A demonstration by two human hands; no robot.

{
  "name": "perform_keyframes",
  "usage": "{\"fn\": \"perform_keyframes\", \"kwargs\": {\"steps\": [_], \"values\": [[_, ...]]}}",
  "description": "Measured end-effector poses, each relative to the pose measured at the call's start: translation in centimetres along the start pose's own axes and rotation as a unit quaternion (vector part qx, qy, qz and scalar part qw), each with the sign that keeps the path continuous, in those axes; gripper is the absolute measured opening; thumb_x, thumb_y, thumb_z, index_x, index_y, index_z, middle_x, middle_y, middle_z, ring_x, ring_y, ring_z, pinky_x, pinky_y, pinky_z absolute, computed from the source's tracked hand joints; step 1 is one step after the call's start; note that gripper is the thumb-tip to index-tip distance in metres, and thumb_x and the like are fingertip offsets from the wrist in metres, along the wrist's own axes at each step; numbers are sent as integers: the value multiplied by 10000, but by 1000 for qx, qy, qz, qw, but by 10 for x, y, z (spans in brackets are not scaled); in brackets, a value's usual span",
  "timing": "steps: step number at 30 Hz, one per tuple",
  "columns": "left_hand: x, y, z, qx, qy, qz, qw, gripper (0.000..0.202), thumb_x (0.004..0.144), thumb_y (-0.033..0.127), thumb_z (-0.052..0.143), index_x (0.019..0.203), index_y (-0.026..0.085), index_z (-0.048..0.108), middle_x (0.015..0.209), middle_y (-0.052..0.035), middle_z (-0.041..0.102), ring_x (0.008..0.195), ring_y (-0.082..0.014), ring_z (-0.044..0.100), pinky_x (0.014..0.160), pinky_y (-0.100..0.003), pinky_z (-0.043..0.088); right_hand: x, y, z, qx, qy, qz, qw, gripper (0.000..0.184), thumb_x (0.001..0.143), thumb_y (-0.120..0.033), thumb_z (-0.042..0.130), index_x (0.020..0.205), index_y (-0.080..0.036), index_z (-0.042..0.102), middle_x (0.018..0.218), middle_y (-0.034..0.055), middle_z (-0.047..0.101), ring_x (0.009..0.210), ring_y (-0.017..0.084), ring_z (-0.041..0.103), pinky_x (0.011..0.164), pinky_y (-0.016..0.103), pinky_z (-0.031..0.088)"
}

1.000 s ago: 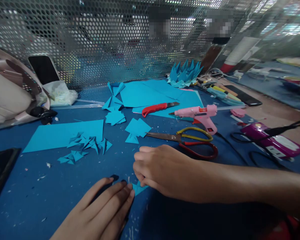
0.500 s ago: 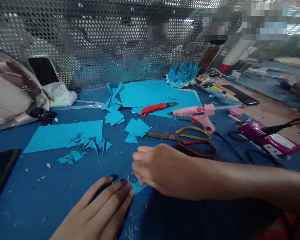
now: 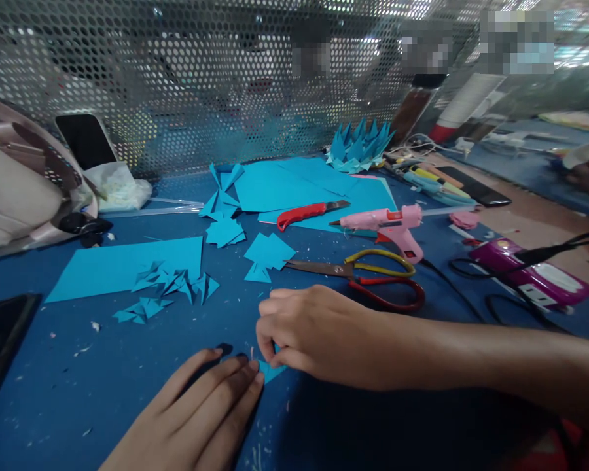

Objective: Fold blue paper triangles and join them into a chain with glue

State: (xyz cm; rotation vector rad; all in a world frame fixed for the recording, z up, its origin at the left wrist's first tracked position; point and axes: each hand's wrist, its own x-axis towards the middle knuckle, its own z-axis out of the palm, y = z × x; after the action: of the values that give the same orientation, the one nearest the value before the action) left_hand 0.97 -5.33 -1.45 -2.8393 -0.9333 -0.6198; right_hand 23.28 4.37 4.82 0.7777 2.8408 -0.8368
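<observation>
On the blue tabletop lies a small piece of blue paper point(image 3: 271, 373), partly covered by my fingers. My left hand point(image 3: 196, 409) rests flat with fingers stretched out, its fingertips touching the paper's left edge. With curled fingers and thumb, my right hand point(image 3: 309, 333) pinches the paper from the right side. Beyond the right hand are yellow-and-red-handled scissors point(image 3: 343, 267) and small blue paper squares point(image 3: 269, 250). Several folded blue paper pieces point(image 3: 179, 281) lie past the left hand, partly on a blue paper strip point(image 3: 127, 258).
A pink glue gun point(image 3: 385, 222) and a red-handled knife point(image 3: 304, 214) lie near blue sheets point(image 3: 289, 180). A spiky folded-paper piece point(image 3: 360, 147) stands behind them. At right is a purple power strip point(image 3: 530, 271); at left, a bag point(image 3: 17, 190) and phone point(image 3: 84, 140). Perforated metal closes the back.
The right hand's fingers have shifted slightly on the small blue paper, and a raised part of it now shows between thumb and fingers. The left hand stays in place.
</observation>
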Motion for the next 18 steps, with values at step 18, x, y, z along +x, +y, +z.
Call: {"fn": "perform_keyframes", "kwargs": {"steps": [18], "values": [[7, 5, 4, 22, 3, 4, 1000, 269, 1038, 220, 461, 1192, 197, 680, 1221, 53, 697, 1231, -156, 517, 1251, -417, 95, -32, 20, 27, -152, 150, -224, 951, 269, 1017, -129, 416, 890, -119, 653, 791, 8, 611, 674, 145, 439, 559, 336, 300]]}}
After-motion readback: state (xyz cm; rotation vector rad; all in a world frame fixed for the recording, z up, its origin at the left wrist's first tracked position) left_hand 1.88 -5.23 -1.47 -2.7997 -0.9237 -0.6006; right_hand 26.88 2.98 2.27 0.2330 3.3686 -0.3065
